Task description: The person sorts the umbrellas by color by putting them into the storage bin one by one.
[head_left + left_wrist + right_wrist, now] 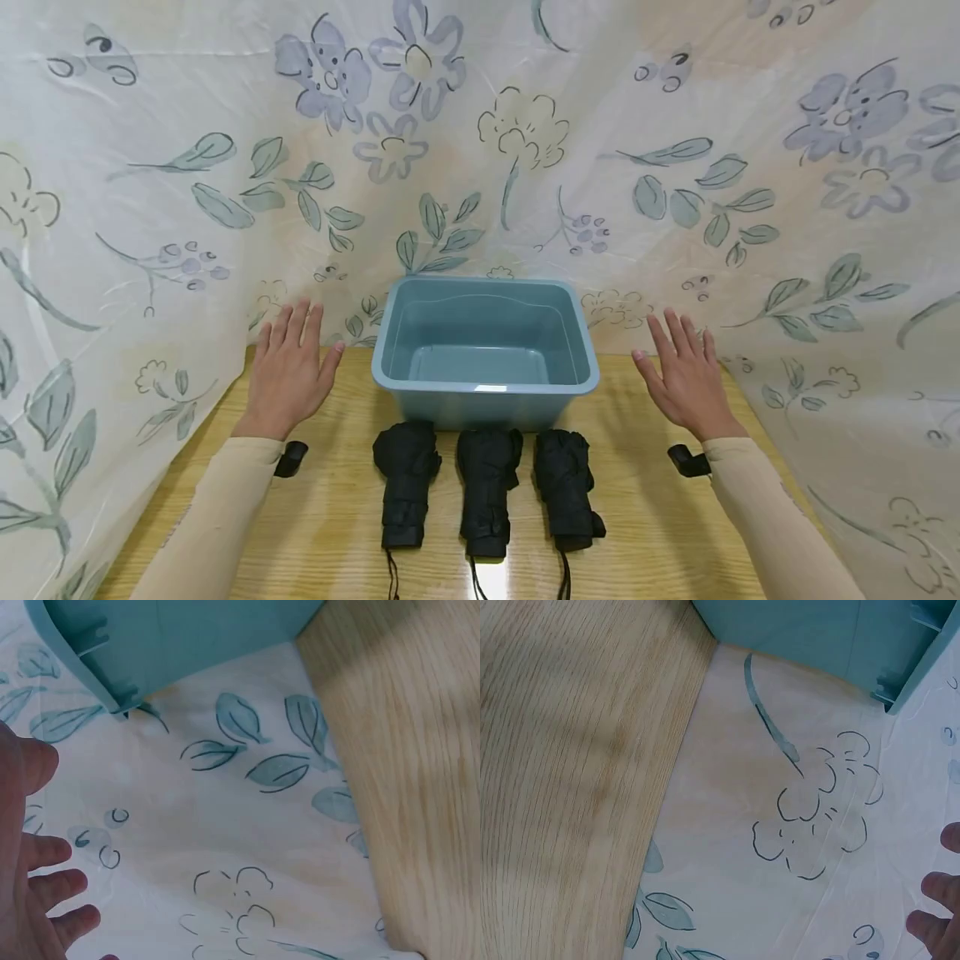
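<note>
A blue-grey plastic bin point(485, 408) stands at the back of the wooden table, its inner floor visible. In front of it lie three folded black umbrellas side by side: a left one point(406, 483), a middle one point(487, 492) and a right one point(566, 487), their cord loops toward the near edge. To the left of the bin, my left hand point(291, 367) is held palm down with fingers straight, touching nothing. My right hand point(686, 379) mirrors it on the other side, thumb toward the bin. Both wrist views catch fingers point(56, 889) and the bin's outer wall point(802, 637).
A floral cloth point(517, 167) hangs behind the wooden table point(330, 517) and along both sides, close to the forearms. Small black wrist cameras, one left point(292, 459) and one right point(688, 461), sit at the inner wrists.
</note>
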The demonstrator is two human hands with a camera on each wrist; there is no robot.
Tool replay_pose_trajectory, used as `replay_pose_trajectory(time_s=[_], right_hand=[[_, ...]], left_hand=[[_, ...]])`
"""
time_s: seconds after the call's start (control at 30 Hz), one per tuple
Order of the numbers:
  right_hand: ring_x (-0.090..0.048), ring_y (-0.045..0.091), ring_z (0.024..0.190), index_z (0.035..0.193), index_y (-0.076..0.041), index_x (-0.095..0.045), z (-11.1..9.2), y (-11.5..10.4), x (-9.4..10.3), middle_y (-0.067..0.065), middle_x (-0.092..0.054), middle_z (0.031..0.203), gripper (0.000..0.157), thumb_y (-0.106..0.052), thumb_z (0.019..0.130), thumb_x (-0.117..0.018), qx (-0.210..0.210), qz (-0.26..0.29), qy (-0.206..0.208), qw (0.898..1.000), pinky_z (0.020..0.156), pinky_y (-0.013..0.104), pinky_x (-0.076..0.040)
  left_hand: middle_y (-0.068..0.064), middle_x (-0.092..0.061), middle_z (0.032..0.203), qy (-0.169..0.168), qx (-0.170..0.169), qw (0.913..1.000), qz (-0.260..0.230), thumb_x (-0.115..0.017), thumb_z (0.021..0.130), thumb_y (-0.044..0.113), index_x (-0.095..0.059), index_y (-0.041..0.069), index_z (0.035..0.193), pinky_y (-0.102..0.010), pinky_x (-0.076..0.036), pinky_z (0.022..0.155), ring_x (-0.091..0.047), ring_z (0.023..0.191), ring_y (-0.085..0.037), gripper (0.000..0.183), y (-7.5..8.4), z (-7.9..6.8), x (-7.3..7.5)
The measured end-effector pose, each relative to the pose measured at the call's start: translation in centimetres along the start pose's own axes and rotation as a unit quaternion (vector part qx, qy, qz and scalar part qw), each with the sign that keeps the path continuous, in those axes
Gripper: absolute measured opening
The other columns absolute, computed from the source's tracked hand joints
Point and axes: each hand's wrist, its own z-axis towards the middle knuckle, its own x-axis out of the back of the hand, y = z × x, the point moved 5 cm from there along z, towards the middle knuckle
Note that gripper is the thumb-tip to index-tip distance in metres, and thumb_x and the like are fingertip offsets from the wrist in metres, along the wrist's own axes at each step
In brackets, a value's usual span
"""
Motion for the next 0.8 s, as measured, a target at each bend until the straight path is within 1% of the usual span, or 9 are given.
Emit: replay_pose_trajectory(time_s=[0.1, 0.2, 0.3, 0.4, 0.5, 0.63, 0.7, 0.8], right_hand=[[-0.013, 0.038, 0.139, 0.15, -0.013, -0.02, -0.1, -0.1, 0.2, 0.017, -0.018, 0.153, 0.064, -0.044, 0.099, -0.04, 0.001, 0.007, 0.009, 1.0, 0.111, 0.056, -0.001], [-0.025, 0.041, 0.133, 0.147, -0.009, -0.028, -0.1, -0.2, 0.3, 0.021, -0.028, 0.147, 0.061, -0.043, 0.098, -0.042, -0.001, 0.015, 0.019, 1.0, 0.108, 0.058, -0.011], [-0.032, 0.043, 0.126, 0.143, -0.006, -0.035, -0.2, -0.4, 0.3, 0.024, -0.036, 0.139, 0.059, -0.042, 0.098, -0.044, -0.008, 0.02, 0.023, 0.999, 0.103, 0.061, -0.021], [-0.039, 0.043, 0.119, 0.139, -0.003, -0.041, -0.4, -0.5, 0.3, 0.024, -0.044, 0.13, 0.057, -0.042, 0.098, -0.045, -0.012, 0.02, 0.021, 0.999, 0.096, 0.061, -0.029], [-0.047, 0.042, 0.108, 0.131, -0.001, -0.048, -0.7, -0.6, 0.3, 0.024, -0.051, 0.118, 0.052, -0.04, 0.097, -0.047, -0.011, 0.014, 0.022, 1.0, 0.087, 0.059, -0.037], [-0.053, 0.039, 0.091, 0.117, 0.0, -0.058, -1.1, -0.7, 0.4, 0.02, -0.057, 0.102, 0.04, -0.033, 0.093, -0.056, 0.004, 0.003, 0.039, 0.999, 0.075, 0.055, -0.043], [-0.055, 0.037, 0.086, 0.111, 0.0, -0.061, -1.3, -0.9, 0.3, 0.018, -0.059, 0.096, 0.035, -0.029, 0.091, -0.061, 0.011, 0.0, 0.043, 0.999, 0.072, 0.053, -0.043], [-0.055, 0.035, 0.083, 0.106, -0.001, -0.063, -1.7, -1.1, 0.1, 0.016, -0.061, 0.092, 0.031, -0.026, 0.088, -0.063, 0.01, 0.002, 0.038, 0.999, 0.069, 0.051, -0.044]], left_hand=[[-0.025, -0.033, 0.144, 0.023, -0.005, 0.9997, -0.003, -0.049, 0.096, 0.034, -0.035, -0.004, 0.14, -0.057, -0.018, 0.107, -0.024, 0.134, -0.041, 0.06, 0.0, -0.1, 0.3], [-0.026, -0.043, 0.134, 0.051, -0.015, 0.9986, -0.007, -0.054, 0.093, 0.031, -0.042, -0.006, 0.134, -0.058, -0.028, 0.1, -0.036, 0.125, -0.043, 0.056, 0.1, -0.1, 0.5], [-0.026, -0.049, 0.126, 0.06, -0.022, 0.9979, -0.009, -0.056, 0.092, 0.029, -0.047, -0.006, 0.128, -0.058, -0.035, 0.093, -0.042, 0.118, -0.043, 0.051, 0.1, -0.3, 0.5], [-0.025, -0.053, 0.12, 0.051, -0.021, 0.9984, -0.007, -0.056, 0.091, 0.028, -0.052, -0.006, 0.122, -0.058, -0.039, 0.087, -0.046, 0.112, -0.043, 0.046, 0.2, -0.5, 0.4], [-0.024, -0.055, 0.114, 0.041, -0.021, 0.9989, -0.005, -0.058, 0.09, 0.027, -0.057, -0.006, 0.115, -0.057, -0.042, 0.082, -0.05, 0.104, -0.043, 0.041, 0.2, -0.7, 0.3], [-0.023, -0.058, 0.105, 0.043, -0.032, 0.9985, -0.012, -0.06, 0.087, 0.021, -0.062, -0.005, 0.107, -0.053, -0.045, 0.073, -0.054, 0.091, -0.042, 0.033, 0.4, -1.1, 0.2], [-0.022, -0.058, 0.101, 0.04, -0.034, 0.9984, -0.019, -0.06, 0.086, 0.019, -0.063, -0.004, 0.104, -0.051, -0.046, 0.068, -0.055, 0.084, -0.04, 0.03, 0.4, -1.3, 0.2], [-0.02, -0.058, 0.099, 0.018, -0.021, 0.9988, -0.039, -0.059, 0.087, 0.019, -0.063, -0.003, 0.104, -0.048, -0.047, 0.061, -0.056, 0.077, -0.036, 0.028, 0.5, -1.6, -0.1]])
